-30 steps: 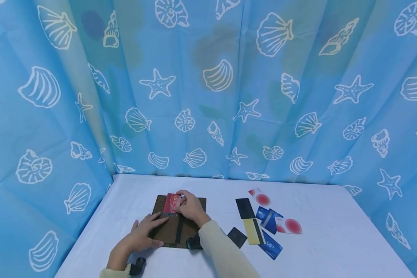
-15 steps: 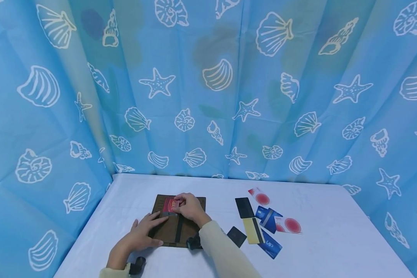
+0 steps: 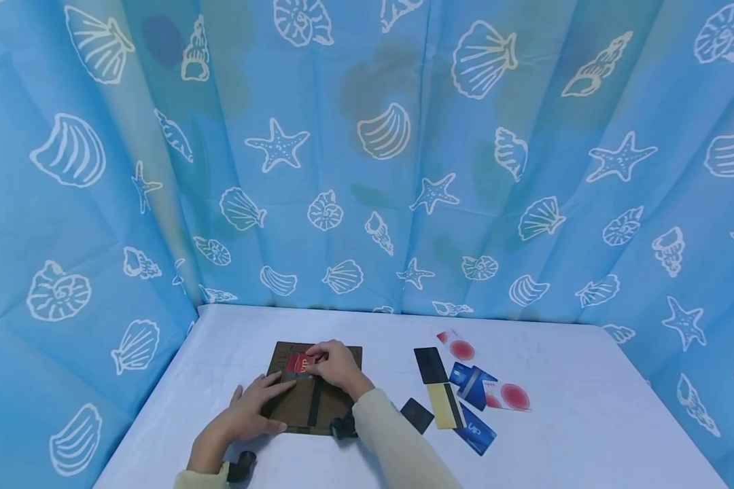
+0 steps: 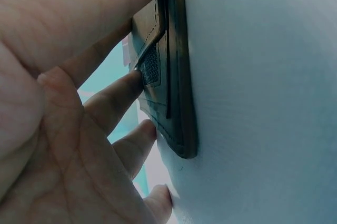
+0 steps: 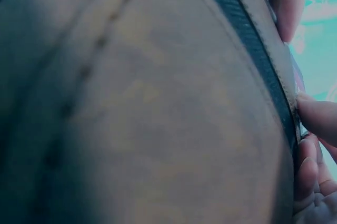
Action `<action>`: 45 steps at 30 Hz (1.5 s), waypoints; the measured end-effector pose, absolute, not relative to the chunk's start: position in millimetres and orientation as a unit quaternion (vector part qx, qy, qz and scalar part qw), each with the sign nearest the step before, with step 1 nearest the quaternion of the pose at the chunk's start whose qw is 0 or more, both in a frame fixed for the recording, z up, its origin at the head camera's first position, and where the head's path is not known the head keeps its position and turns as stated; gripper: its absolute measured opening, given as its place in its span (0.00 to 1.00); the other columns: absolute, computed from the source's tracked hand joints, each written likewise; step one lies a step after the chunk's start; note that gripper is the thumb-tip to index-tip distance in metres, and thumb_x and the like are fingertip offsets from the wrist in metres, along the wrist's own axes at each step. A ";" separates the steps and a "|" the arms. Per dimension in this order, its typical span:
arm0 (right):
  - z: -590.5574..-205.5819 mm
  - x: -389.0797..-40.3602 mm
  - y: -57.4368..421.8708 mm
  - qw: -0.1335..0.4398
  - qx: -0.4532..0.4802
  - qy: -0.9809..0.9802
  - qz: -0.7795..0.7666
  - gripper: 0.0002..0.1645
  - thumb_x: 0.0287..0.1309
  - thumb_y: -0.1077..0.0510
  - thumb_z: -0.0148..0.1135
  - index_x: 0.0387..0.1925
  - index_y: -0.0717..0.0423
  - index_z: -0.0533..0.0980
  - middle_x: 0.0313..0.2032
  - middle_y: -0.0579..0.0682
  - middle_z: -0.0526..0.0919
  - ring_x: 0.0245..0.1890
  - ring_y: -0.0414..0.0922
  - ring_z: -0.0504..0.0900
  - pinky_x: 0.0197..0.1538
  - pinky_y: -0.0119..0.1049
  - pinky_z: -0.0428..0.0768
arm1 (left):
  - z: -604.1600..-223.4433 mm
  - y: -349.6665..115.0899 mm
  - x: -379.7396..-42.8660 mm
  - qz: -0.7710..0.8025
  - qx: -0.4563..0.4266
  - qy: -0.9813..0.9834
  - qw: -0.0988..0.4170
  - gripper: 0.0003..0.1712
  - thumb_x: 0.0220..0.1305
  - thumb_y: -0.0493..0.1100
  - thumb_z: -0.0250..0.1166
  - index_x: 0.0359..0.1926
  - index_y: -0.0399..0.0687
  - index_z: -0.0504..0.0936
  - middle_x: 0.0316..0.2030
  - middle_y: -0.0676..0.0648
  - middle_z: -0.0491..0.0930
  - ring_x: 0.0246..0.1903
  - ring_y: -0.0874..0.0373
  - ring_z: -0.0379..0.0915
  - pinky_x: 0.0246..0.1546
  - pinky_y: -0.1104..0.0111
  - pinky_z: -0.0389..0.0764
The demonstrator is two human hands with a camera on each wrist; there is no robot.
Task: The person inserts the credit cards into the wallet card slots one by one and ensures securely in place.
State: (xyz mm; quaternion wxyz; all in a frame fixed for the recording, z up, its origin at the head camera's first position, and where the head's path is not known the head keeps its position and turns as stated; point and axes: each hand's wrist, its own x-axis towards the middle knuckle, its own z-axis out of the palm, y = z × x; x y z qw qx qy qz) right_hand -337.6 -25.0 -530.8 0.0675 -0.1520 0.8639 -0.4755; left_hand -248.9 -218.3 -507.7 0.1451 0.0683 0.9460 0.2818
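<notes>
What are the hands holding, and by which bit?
The right hand pinches the red VIP card by its right edge in the head view. The left hand just rests on the brown wallet, holding nothing.

"VIP" marks the red card [image 3: 298,364] before you and, in pale letters, a blue card [image 3: 478,433] to your right; lettering on a nearby white-and-red card [image 3: 509,396] is too small to read.

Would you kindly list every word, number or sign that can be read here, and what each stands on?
"VIP": on the red card.
"VIP": on the lowest blue card in the head view.
Too small to read: any print on the white-and-red cards.
I can read nothing else.
</notes>
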 end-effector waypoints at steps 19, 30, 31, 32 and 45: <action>-526.8 -336.4 -19.9 0.073 -0.187 0.873 -0.445 0.05 0.59 0.56 0.68 0.35 0.49 0.87 0.37 0.44 0.81 0.36 0.38 0.74 0.41 0.34 0.76 | -504.3 -217.2 -248.7 0.278 0.072 0.947 0.144 0.44 0.48 0.47 0.78 0.68 0.57 0.72 0.73 0.37 0.60 0.73 0.30 0.46 0.67 0.27 0.37; -529.7 -340.2 -18.6 0.079 -0.215 0.878 -0.421 0.07 0.60 0.55 0.67 0.35 0.48 0.89 0.39 0.42 0.83 0.39 0.38 0.76 0.46 0.36 0.77 | -504.2 -216.7 -248.8 0.278 0.070 0.946 0.152 0.44 0.49 0.47 0.78 0.69 0.57 0.71 0.73 0.36 0.59 0.73 0.29 0.46 0.67 0.27 0.37; -530.3 -340.3 -18.4 0.081 -0.216 0.878 -0.420 0.07 0.60 0.54 0.68 0.35 0.48 0.89 0.38 0.42 0.83 0.39 0.37 0.76 0.46 0.35 0.77 | -504.8 -216.9 -248.7 0.278 0.070 0.946 0.154 0.44 0.49 0.47 0.78 0.69 0.57 0.71 0.73 0.36 0.59 0.73 0.29 0.45 0.67 0.27 0.37; -531.0 -340.7 -18.3 0.081 -0.220 0.877 -0.419 0.07 0.59 0.55 0.68 0.35 0.48 0.89 0.38 0.42 0.83 0.39 0.37 0.76 0.45 0.34 0.78 | -505.9 -217.0 -248.9 0.279 0.069 0.945 0.155 0.44 0.49 0.47 0.78 0.69 0.57 0.71 0.73 0.36 0.58 0.73 0.29 0.45 0.67 0.27 0.37; -529.9 -340.3 -17.3 0.100 -0.215 0.872 -0.428 0.07 0.59 0.54 0.68 0.37 0.48 0.88 0.39 0.41 0.83 0.39 0.38 0.75 0.46 0.36 0.77 | -505.9 -217.3 -248.8 0.281 0.072 0.946 0.145 0.44 0.49 0.47 0.78 0.68 0.57 0.72 0.73 0.36 0.60 0.73 0.29 0.46 0.67 0.27 0.37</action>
